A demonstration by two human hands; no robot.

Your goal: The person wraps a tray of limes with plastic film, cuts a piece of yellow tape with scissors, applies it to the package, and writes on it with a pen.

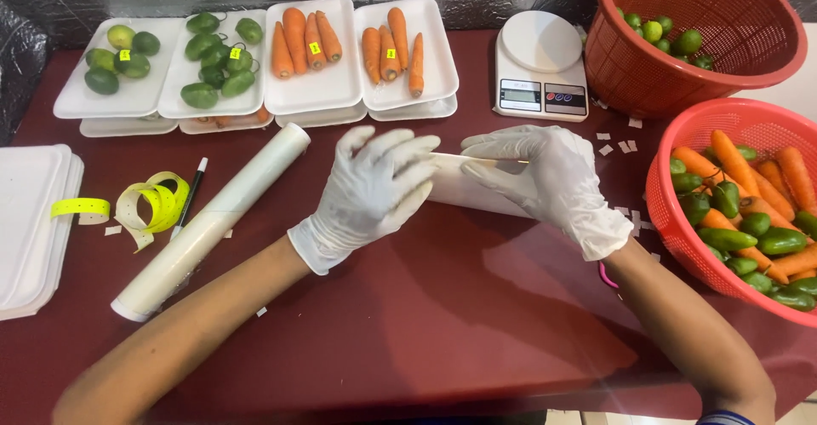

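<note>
Tray: white foam tray (464,188) at frame centre, tilted on the counter (442,306); likely light, stiff, brittle; best held by its edges.
Grip: left hand (374,188) and right hand (545,178), gloved, both closed on it.
Nearby: wrap roll (213,221) at left.

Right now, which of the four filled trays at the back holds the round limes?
The leftmost tray; its limes are round, while the next holds green peppers and the other two hold carrots.

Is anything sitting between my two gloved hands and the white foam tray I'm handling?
Nothing visible: the left hand and right hand both already touch the white foam tray.
</note>
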